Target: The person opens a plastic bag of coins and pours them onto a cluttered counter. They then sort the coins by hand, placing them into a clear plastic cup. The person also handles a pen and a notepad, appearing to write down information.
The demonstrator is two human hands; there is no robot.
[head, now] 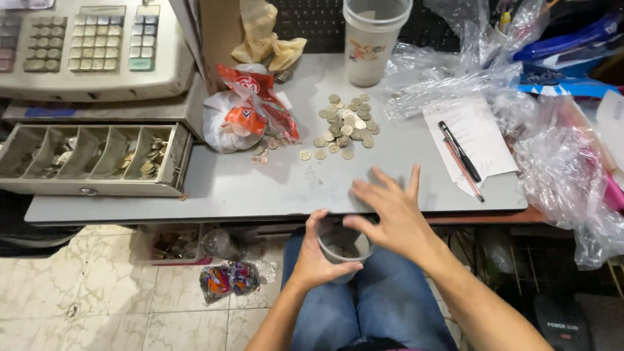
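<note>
Left hand (316,260) grips a cup (343,247) below the desk (214,188) edge, a few coins inside. Right hand (390,211) hovers above it, fingers spread, holding nothing. Most coins (344,125) remain piled on the desk.

grey table (227,185), silver and gold coins (346,125), blue jeans (383,302).

Both bare forearms enter from bottom edge, angled up and inward. Left hand (316,257) low, over lap: fingers (339,268) and thumb curled into C-shaped grip, palm facing right. Right hand (389,211) higher, palm down, fingers (377,177) spread wide and extended forward-left, thumb pointing left just above left hand. Right wrist straight, forearm running down to lower right. Legs in blue jeans beneath both arms.
</note>
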